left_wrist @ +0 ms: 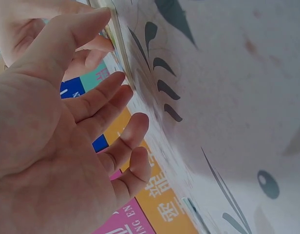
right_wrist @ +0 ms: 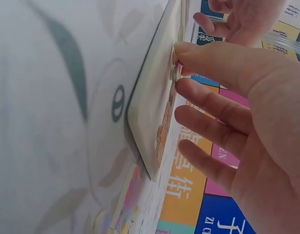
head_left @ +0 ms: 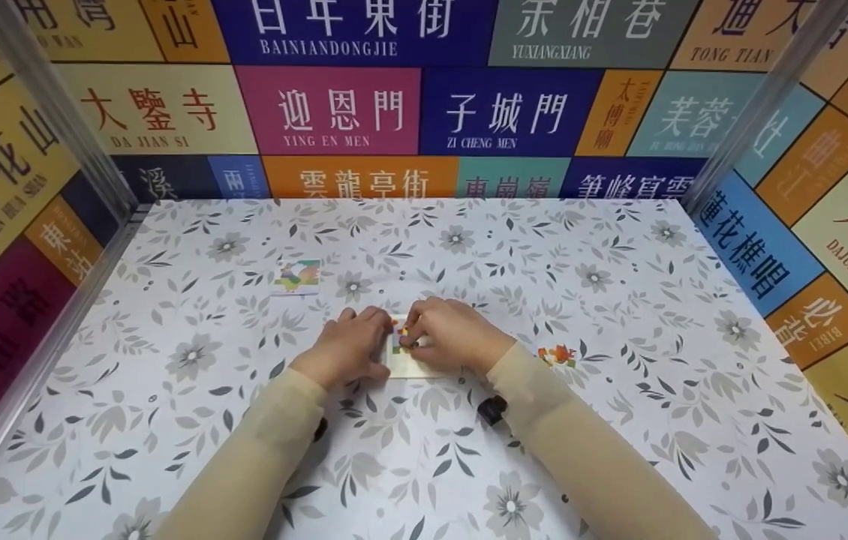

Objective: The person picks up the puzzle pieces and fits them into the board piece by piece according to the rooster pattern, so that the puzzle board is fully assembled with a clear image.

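A small white puzzle board [head_left: 410, 365] lies flat on the flowered table [head_left: 619, 315], with both hands over it. My left hand [head_left: 373, 324] rests at its left edge with fingers straight and relaxed; the left wrist view shows that hand [left_wrist: 121, 114] open beside the board's rim [left_wrist: 119, 43]. My right hand [head_left: 413, 337] presses a small coloured piece [head_left: 398, 343] onto the board. In the right wrist view one fingertip [right_wrist: 181, 48] pushes against the board [right_wrist: 152, 97] while the other fingers stay straight and off it.
A loose picture piece [head_left: 297, 275] lies to the back left of the hands, and an orange one [head_left: 557, 355] sits just right of my right wrist. Walls covered in coloured signs [head_left: 349, 109] close in the table on three sides.
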Action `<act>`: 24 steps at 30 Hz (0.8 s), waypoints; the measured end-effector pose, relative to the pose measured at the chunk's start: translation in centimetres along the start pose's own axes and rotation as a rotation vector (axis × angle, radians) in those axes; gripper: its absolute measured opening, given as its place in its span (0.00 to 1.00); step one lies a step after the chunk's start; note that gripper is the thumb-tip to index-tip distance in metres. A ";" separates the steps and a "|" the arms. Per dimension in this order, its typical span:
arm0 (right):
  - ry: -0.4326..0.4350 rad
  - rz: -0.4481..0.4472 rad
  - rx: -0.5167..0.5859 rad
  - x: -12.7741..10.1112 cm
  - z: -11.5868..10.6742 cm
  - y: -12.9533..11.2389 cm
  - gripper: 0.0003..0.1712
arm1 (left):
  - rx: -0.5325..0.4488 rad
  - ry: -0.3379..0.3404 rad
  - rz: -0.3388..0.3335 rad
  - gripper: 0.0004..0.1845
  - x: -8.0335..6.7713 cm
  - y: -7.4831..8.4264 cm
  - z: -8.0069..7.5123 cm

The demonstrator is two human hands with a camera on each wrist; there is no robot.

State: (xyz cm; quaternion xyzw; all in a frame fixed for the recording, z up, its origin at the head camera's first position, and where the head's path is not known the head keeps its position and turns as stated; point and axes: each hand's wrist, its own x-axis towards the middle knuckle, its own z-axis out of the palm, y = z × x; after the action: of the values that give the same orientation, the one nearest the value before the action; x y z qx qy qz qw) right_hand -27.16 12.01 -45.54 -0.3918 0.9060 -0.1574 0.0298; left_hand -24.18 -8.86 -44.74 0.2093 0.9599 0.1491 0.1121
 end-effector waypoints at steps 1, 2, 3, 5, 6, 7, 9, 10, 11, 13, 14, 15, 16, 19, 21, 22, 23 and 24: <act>-0.009 0.012 0.014 0.0 -0.1 0.1 0.10 | -0.002 -0.002 -0.002 0.35 0.0 0.0 0.0; -0.011 0.021 0.034 -0.1 -0.1 0.1 0.11 | -0.003 -0.003 -0.003 0.35 0.0 0.0 0.1; -0.011 0.031 0.053 -0.1 -0.2 0.2 0.12 | -0.005 -0.006 -0.005 0.35 0.0 0.0 0.1; 0.000 0.033 0.080 -0.2 -0.3 0.5 0.13 | -0.002 -0.002 -0.002 0.35 0.0 0.0 0.1; 0.008 0.028 0.086 -0.2 -0.3 0.6 0.14 | -0.001 -0.003 -0.001 0.35 0.0 0.0 0.1; 0.019 0.019 0.089 -0.3 -0.4 0.7 0.14 | -0.001 -0.005 -0.002 0.35 0.0 0.0 0.1; 0.035 0.008 0.088 -0.5 -0.4 1.0 0.13 | 0.002 -0.006 -0.003 0.36 -0.1 0.1 0.1; 0.041 0.005 0.087 -0.6 -0.5 1.2 0.12 | 0.003 -0.006 -0.003 0.36 -0.1 0.1 0.1; 0.046 0.005 0.089 -0.7 -0.5 1.3 0.12 | 0.003 -0.010 -0.004 0.37 -0.1 0.1 0.1; 0.049 0.016 0.096 -1.1 -0.5 1.6 0.11 | 0.005 -0.017 -0.005 0.37 -0.1 0.2 0.0; 0.049 0.026 0.099 -1.3 -0.5 1.7 0.10 | 0.009 -0.020 -0.005 0.37 -0.1 0.2 0.1; 0.049 0.037 0.104 -1.5 -0.6 1.8 0.10 | 0.014 -0.023 -0.005 0.37 0.0 0.3 0.0; 0.049 0.045 0.109 -1.6 -0.6 2.0 0.10 | 0.017 -0.025 -0.005 0.37 0.0 0.3 0.0; 0.044 0.069 0.122 -2.1 -0.8 2.3 0.09 | 0.032 -0.041 -0.011 0.35 0.1 0.3 0.0; 0.046 0.078 0.129 -2.5 -1.1 2.5 0.09 | 0.034 -0.048 -0.015 0.33 0.1 0.2 0.0; 0.048 0.080 0.132 -2.6 -1.2 2.7 0.08 | 0.032 -0.050 -0.017 0.33 0.1 0.2 0.0; 0.050 0.083 0.132 -2.8 -1.4 2.8 0.08 | 0.034 -0.054 -0.019 0.32 0.1 0.2 0.0; 0.055 0.085 0.130 -3.0 -1.5 2.9 0.08 | 0.031 -0.056 -0.020 0.32 0.2 0.1 0.1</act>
State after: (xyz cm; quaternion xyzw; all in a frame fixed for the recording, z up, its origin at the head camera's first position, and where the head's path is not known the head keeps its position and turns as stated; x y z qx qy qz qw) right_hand -27.42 16.44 -45.24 -0.3460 0.9100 -0.2253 0.0372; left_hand -24.27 -8.65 -44.78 0.2055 0.9607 0.1270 0.1371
